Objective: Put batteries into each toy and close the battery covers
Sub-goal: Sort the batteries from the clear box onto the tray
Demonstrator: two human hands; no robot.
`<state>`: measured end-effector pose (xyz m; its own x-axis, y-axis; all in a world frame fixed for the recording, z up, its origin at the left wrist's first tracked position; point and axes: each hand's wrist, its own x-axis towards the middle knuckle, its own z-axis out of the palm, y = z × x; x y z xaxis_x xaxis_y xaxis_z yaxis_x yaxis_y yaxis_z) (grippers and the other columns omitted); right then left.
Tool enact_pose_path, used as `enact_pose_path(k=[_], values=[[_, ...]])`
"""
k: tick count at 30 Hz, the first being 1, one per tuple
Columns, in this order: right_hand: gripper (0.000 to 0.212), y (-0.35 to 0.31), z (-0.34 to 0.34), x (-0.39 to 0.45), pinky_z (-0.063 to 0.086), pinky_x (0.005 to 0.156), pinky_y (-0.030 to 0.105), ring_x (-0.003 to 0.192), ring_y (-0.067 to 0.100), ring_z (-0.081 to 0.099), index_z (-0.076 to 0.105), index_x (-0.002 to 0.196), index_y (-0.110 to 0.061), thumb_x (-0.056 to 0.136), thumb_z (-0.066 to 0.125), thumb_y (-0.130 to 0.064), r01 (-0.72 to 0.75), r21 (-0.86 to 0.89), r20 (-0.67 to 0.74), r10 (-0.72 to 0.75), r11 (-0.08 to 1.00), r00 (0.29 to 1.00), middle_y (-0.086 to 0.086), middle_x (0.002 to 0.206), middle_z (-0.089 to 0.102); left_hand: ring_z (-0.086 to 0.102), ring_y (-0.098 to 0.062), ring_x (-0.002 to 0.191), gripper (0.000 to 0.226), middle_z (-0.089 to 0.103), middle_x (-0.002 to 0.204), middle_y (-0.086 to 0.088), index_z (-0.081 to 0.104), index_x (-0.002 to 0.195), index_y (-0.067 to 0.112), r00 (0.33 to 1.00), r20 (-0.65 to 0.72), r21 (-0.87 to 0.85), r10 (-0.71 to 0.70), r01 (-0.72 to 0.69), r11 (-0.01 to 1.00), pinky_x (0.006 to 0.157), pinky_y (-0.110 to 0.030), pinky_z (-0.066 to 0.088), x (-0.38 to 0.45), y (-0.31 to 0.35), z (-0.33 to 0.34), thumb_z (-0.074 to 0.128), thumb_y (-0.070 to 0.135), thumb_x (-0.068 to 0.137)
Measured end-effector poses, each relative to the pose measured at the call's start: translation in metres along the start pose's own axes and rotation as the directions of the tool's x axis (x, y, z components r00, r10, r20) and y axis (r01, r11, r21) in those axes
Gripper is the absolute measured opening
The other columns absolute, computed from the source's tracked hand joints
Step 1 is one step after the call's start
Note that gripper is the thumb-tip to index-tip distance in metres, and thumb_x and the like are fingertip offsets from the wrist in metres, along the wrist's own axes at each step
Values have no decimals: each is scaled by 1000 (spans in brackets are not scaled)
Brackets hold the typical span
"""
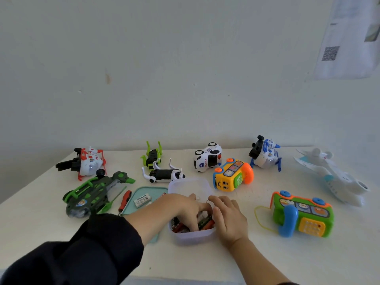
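A clear plastic container (pixel 190 182) stands at the table's front middle with several batteries (pixel 205 223) in its near end. My left hand (pixel 181 206) reaches down into it, fingertips buried among the batteries, so any grip is hidden. My right hand (pixel 230 219) curls over the container's right wall and holds it. Toys lie around: a green-black helicopter (pixel 92 194), a red-white helicopter (pixel 88 161), a green robot dog (pixel 153 156), a white robot dog (pixel 164 174), a police car (pixel 207 157), a yellow phone bus (pixel 232 176) and a green phone bus (pixel 302 214).
A teal lid (pixel 144 194) left of the container carries a small white box (pixel 142 200). A red screwdriver (pixel 125 200) and a green screwdriver (pixel 112 202) lie beside it. A blue-white helicopter (pixel 265 155) and a white aeroplane (pixel 337 179) sit at the right. A wall backs the table.
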<state>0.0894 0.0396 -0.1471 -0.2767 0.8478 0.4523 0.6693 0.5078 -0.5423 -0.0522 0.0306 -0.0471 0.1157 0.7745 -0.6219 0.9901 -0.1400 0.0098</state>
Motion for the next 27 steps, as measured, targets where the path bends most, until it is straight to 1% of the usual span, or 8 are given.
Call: enact_pose_path(k=[4,8,11,16,19,21,23,27], values=[[75,0,1,0,41,69,31,104,19,47,56,126,-32,77,5,-56,-14,-1,11,14,1000,1000,-6,115,57,47,-38,110,73,27,132,-13,17,139,47,998,-57,88,37,-32,996,77,-39,42,3,0,10,59,22,85],[78,0,-1,0,40,71,30,106,16,46,53,129,-32,75,2,-57,-21,-1,43,21,1000,999,-7,116,55,47,-39,103,54,32,129,-16,27,138,40,976,-194,194,97,-58,979,74,-42,39,4,3,24,45,16,93],[79,-1,-1,0,38,69,29,106,16,47,53,130,-32,75,2,-57,-21,14,43,20,1000,999,-7,115,56,51,-40,101,49,34,134,-18,31,137,36,969,-221,186,107,-66,980,72,-39,38,5,3,26,43,15,94],[80,-2,-3,0,40,72,30,107,16,47,52,130,-33,74,2,-58,-25,21,51,24,999,998,-8,114,56,48,-28,81,52,46,112,-12,38,132,31,967,-234,82,104,-87,993,68,-38,42,7,3,25,53,10,87],[79,-4,-3,-1,40,73,30,107,16,47,51,131,-33,75,2,-59,-17,37,49,15,999,999,-8,114,56,46,-24,80,51,41,104,-8,41,122,25,951,-296,-75,86,-112,991,63,-34,41,1,-5,19,59,5,79],[80,-5,0,-3,40,74,30,109,15,47,49,133,-33,75,2,-59,-25,45,58,22,999,998,-8,116,56,42,-20,70,43,42,90,-5,41,103,23,925,-372,-218,80,-171,961,52,-29,36,-7,-14,10,62,0,73],[80,-5,-1,-2,39,75,28,111,14,46,48,135,-32,75,2,-60,-32,45,53,30,998,998,-8,118,55,34,-17,59,41,36,75,-1,36,92,21,896,-441,-382,53,-241,892,45,-25,29,-17,-23,-5,60,-4,70],[80,-4,-4,0,37,73,28,110,16,47,48,135,-31,76,2,-59,-29,47,46,26,998,999,-7,115,56,35,-16,51,40,37,78,-7,40,93,19,887,-457,-635,-70,-270,724,39,-21,31,-31,-57,-23,55,-12,73]])
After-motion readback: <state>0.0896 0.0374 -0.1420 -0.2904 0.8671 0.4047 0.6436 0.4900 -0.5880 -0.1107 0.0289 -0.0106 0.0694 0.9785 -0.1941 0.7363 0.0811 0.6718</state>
